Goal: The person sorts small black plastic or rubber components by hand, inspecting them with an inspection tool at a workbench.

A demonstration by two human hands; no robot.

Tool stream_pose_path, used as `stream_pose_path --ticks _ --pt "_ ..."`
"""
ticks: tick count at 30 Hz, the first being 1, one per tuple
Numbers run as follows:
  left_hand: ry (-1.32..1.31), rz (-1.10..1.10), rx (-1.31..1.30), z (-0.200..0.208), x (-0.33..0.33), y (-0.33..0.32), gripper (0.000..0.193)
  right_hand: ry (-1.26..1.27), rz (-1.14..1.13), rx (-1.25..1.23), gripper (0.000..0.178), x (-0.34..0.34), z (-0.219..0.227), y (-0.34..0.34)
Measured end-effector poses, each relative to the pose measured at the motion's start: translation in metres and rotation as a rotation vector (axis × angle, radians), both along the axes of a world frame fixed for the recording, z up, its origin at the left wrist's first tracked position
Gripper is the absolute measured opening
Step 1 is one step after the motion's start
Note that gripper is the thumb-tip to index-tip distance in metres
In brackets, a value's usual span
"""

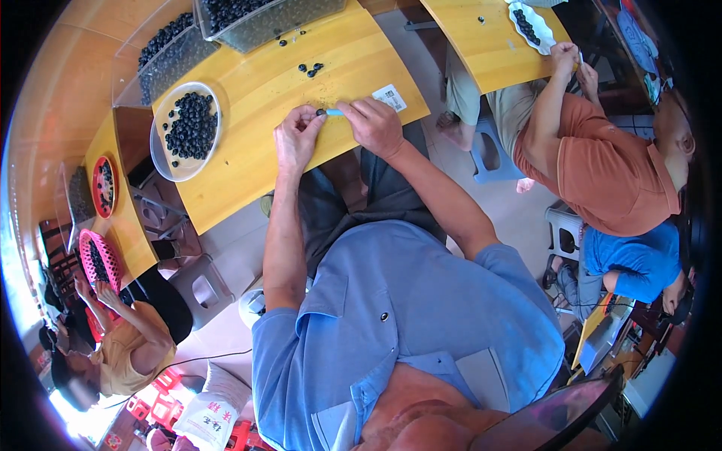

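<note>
Over the near edge of the wooden table, my left hand (296,137) pinches a small round black bead-like piece (320,112) between thumb and fingertips. My right hand (374,126) is closed around a thin tool with a light blue handle (333,112). The tool's front end meets the black piece or lies right beside it; its tip is too small to make out. Beyond my hands, a few more black pieces (310,71) lie loose on the tabletop, with dark crumbs scattered nearby.
Left of my hands stands a round clear bowl (155,150) of black pieces. Clear bins (282,24) full of them stand at the back. A white printed card (389,98) lies at the table's right. People work at neighbouring tables (492,52) on both sides.
</note>
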State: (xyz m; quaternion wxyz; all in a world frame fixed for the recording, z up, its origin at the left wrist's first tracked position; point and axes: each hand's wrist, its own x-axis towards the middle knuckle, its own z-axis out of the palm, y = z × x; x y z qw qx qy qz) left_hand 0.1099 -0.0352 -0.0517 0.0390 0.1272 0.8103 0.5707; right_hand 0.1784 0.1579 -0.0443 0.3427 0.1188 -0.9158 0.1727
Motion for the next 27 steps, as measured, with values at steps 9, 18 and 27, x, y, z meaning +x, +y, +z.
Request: stream_pose_path --ticks 9,18,27 --pt "-0.037 0.064 0.167 0.024 0.009 -0.019 0.016 -0.029 -0.067 -0.037 0.029 -0.004 -0.002 -0.003" --pt "0.464 0.577 -0.348 0.058 -0.059 -0.167 0.028 -0.009 -0.065 -0.051 0.029 -0.002 0.001 0.001" --pt "0.54 -0.168 -0.324 0.056 -0.1 -0.034 0.026 -0.004 -0.056 -0.066 0.03 -0.005 0.001 -0.002"
